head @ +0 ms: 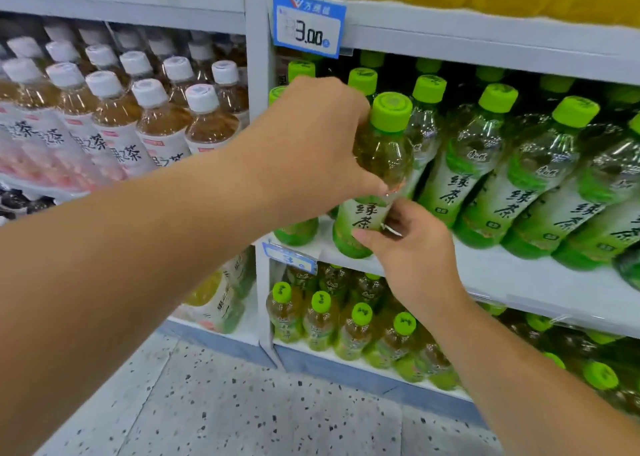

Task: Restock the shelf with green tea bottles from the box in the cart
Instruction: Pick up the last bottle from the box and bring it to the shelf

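Note:
A green tea bottle (379,165) with a bright green cap stands at the front left of the white middle shelf (519,275). My left hand (311,144) grips its upper body just under the cap. My right hand (412,244) holds its lower label from the right, fingers curled round it. Rows of matching green tea bottles (512,165) fill the shelf to the right and behind. The cart and the box are out of view.
White-capped brown tea bottles (138,116) fill the left bay beyond a white upright post (258,57). A blue price tag (308,23) reads 3.00. Smaller green-capped bottles (346,320) stand on the bottom shelf. Speckled floor (225,403) lies below.

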Demonstrator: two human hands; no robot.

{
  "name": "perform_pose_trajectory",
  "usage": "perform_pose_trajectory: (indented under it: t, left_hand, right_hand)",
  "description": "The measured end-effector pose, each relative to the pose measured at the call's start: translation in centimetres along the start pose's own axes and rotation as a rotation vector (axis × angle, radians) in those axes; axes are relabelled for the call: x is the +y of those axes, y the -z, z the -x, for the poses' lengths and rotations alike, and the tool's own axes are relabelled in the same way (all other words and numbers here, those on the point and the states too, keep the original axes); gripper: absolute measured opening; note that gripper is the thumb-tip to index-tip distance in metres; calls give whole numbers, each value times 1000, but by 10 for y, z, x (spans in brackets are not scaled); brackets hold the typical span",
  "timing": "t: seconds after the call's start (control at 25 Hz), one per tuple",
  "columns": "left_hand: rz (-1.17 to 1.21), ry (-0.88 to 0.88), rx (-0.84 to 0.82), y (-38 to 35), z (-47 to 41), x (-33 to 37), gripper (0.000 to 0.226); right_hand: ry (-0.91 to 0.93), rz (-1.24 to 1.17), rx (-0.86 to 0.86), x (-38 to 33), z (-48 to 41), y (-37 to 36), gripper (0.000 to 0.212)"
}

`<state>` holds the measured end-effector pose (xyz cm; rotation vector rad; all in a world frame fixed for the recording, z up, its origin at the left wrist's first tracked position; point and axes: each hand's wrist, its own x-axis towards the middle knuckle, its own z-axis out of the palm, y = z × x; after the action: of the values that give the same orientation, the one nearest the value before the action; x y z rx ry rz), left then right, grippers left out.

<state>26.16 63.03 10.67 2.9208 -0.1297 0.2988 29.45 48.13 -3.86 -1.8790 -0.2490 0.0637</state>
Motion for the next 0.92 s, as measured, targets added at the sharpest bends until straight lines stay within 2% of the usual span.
perform_pose_trajectory:
  t: [0.36, 0.52, 0.64, 0.92]
  left_hand:
    - [182, 183, 93, -16, -12, -10, 42]
    - [184, 157, 97, -17, -11, -13, 44]
    - [202, 127, 107, -17, -10, -17, 43]
    - [222, 82, 95, -17, -7, -24, 38]
  right_hand:
    - [-53, 13, 38, 21, -9, -25, 46]
    - [-70, 4, -36, 29, -9, -22, 52]
    - [-81, 87, -82, 33, -8, -16, 52]
    - [-92, 122, -42, 28, -3, -18, 48]
